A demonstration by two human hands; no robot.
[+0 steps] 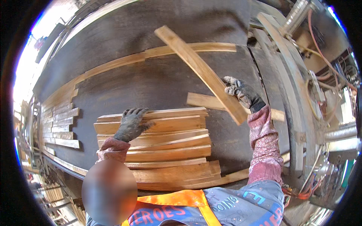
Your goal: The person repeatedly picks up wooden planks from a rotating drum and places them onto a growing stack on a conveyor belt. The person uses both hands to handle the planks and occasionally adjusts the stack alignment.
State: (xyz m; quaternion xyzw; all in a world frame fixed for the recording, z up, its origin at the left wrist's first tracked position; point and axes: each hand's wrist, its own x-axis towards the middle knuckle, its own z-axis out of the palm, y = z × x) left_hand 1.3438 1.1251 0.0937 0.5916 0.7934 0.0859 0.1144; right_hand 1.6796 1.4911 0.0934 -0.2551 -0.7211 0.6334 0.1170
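Note:
My right hand (pixel 243 92), in a dirty grey glove, is closed around the edge of a wooden plank (pixel 198 69). That plank slants from the upper left down to the right, raised above the dark table. My left hand (pixel 132 122), gloved too, lies with fingers spread on the far edge of a stack of wooden planks (pixel 169 141) close in front of me. Another loose plank (pixel 205 100) lies partly hidden beneath the held one. Beyond it, a row of planks (pixel 124 62) runs end to end across the table.
Short and long slats (pixel 62 122) lie side by side at the table's left end. The dark tabletop (pixel 151 90) carries all the wood. Along the right stands a metal beam (pixel 290 71), with hoses (pixel 328 62) and machine parts past it.

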